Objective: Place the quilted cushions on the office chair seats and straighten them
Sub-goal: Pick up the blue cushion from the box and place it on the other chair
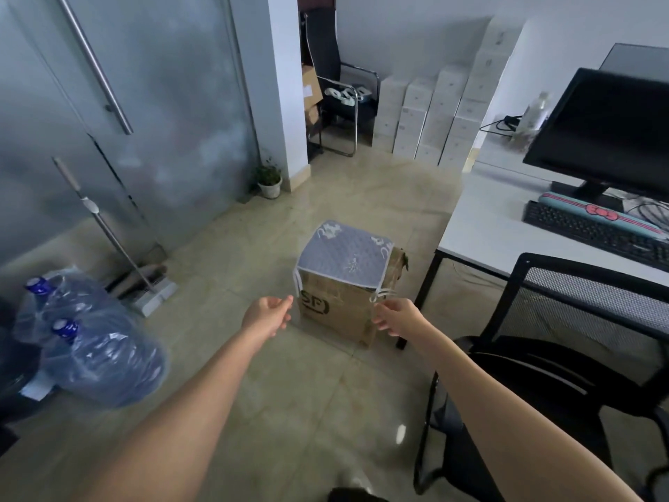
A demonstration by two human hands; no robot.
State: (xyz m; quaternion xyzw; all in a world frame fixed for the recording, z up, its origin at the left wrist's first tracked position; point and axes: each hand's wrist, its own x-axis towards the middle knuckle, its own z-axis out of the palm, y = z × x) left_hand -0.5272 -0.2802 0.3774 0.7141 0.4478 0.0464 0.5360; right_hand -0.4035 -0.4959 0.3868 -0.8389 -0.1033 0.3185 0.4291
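A blue-grey quilted cushion [344, 253] with white trim and tie strings lies flat on top of a brown cardboard box [338, 313] on the floor. My left hand [268, 315] reaches toward the box's near left corner, fingers loosely curled, holding nothing. Close to the white tie strings at the cushion's near right corner is my right hand [396, 315], fingers apart; I cannot tell whether it touches them. A black mesh office chair [564, 342] stands at my right, its seat bare. A second black chair [344, 99] stands at the back with white items on its seat.
A white desk [488, 226] at right carries a monitor [608, 132] and keyboard [597, 233]. Two blue water jugs [94, 349] lie at left. A mop [116, 240] leans against the frosted glass door. Stacked white boxes [445, 110] line the back wall; a potted plant [269, 181] stands by the pillar.
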